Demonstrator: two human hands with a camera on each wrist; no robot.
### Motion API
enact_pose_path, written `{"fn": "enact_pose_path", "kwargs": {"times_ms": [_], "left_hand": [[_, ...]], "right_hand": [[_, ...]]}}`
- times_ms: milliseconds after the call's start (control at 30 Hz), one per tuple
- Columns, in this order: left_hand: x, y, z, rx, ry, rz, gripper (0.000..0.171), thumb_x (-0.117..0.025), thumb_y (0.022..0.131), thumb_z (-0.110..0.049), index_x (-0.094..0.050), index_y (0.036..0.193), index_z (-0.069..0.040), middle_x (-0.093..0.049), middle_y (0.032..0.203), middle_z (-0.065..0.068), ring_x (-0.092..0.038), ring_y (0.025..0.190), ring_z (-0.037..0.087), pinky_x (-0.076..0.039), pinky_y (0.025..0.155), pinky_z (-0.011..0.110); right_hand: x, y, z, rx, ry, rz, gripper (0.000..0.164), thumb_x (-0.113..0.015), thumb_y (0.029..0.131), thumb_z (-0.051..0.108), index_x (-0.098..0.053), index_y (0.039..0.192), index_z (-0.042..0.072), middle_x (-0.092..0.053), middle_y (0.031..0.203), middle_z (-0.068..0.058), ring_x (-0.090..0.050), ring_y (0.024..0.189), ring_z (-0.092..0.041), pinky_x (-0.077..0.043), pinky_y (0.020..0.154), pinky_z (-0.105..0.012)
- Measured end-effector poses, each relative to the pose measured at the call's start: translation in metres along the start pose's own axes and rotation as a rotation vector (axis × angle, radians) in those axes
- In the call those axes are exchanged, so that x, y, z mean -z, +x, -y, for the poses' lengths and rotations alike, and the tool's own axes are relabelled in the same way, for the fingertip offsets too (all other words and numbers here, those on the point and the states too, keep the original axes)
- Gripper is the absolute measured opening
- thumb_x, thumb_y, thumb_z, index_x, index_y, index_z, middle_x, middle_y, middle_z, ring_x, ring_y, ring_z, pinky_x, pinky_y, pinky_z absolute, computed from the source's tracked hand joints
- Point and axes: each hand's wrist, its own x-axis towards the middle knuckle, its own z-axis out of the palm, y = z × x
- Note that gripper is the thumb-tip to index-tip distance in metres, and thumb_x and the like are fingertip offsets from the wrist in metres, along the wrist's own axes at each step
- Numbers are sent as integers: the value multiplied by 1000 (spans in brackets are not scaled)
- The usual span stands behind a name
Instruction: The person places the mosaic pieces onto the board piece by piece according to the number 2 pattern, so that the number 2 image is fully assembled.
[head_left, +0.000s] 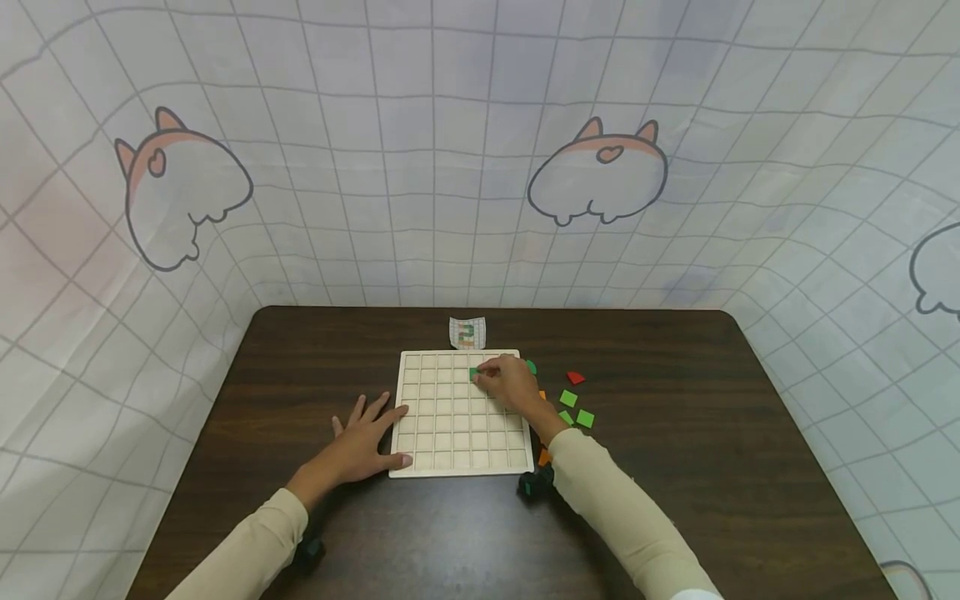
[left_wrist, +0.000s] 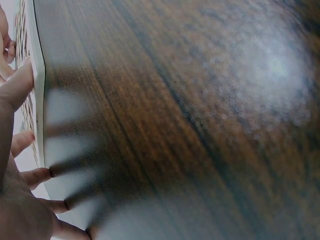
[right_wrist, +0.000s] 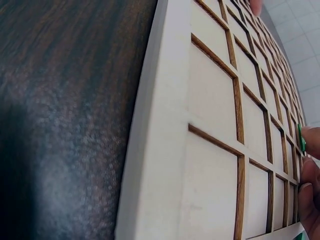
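Observation:
A cream-coloured grid board (head_left: 461, 429) of square cells lies on the dark wooden table. Over its upper part, my right hand (head_left: 512, 385) pinches a green tile (head_left: 473, 374) between thumb and fingers. That tile shows as a thin green edge (right_wrist: 301, 137) in the right wrist view, close to the cells. My left hand (head_left: 358, 448) is spread at the board's left side, thumb and index fingertip on its border. In the left wrist view, the other fingertips (left_wrist: 50, 172) reach down to the table beside the board.
Several light green tiles (head_left: 585, 418), a red piece (head_left: 575, 377) and orange pieces (head_left: 544, 457) lie right of the board, some partly hidden by my right arm. A green piece (head_left: 531, 367) sits at the upper right border. Behind the board is a small printed pattern card (head_left: 467, 333).

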Motion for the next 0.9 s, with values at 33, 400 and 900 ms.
{"fn": "enact_pose_path", "kwargs": {"times_ms": [33,400,900], "left_hand": [[0,0,0,0,1,0,87,-72,86,-58,-37,157,-21,-17,167,19,-4,150,56,-4,98,89],[0,1,1,-4,0,-5,88,-72,85,-60,-38,157,-21,-18,166,19,-5,150,57,-5,98,90],[-3,3,5,-3,1,-11,88,-71,85,-62,-38,156,-22,-19,167,19,-5,150,56,-4,98,90]], "right_hand": [[1,0,0,0,3,2,23,-72,95,32,-79,110,16,-70,99,0,-66,91,-16,-55,71,-30],[9,-5,1,63,73,31,35,-70,96,25,-69,126,8,-71,98,-3,-60,72,-12,-49,66,-29],[42,-29,-29,66,145,44,34,-71,95,28,-69,123,8,-67,94,-4,-55,56,-15,-42,49,-26]]}}
